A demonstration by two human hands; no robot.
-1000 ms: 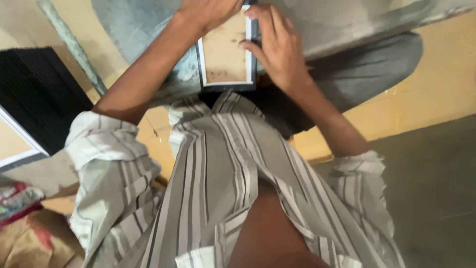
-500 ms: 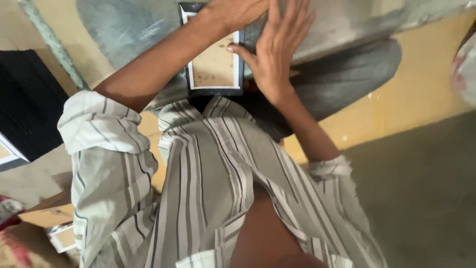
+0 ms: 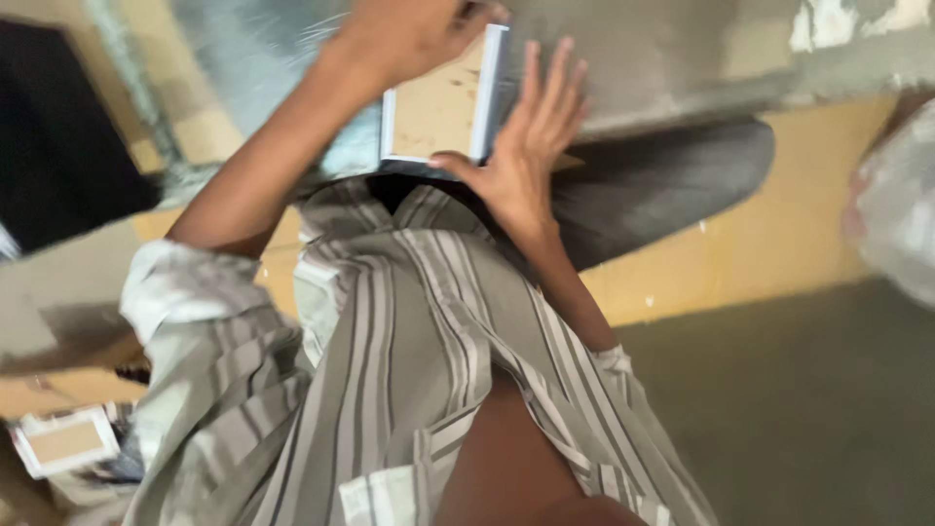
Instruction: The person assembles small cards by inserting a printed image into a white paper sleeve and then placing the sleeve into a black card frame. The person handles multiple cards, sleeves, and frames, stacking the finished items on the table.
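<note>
A small rectangular frame with a white border and a tan board face is held up in front of my striped shirt. My left hand grips its top edge, fingers curled over it. My right hand rests against the frame's right side and lower corner with the fingers spread flat and the thumb under the bottom edge. The frame's upper part is hidden behind my left hand.
A grey trouser leg lies on the yellow floor. A second white-bordered frame lies at the lower left, a dark panel at the left, a pale plastic bag at the right edge.
The frame has risen with both hands toward the top of the view. My right hand has opened from curled over the frame to spread flat along its right side.
</note>
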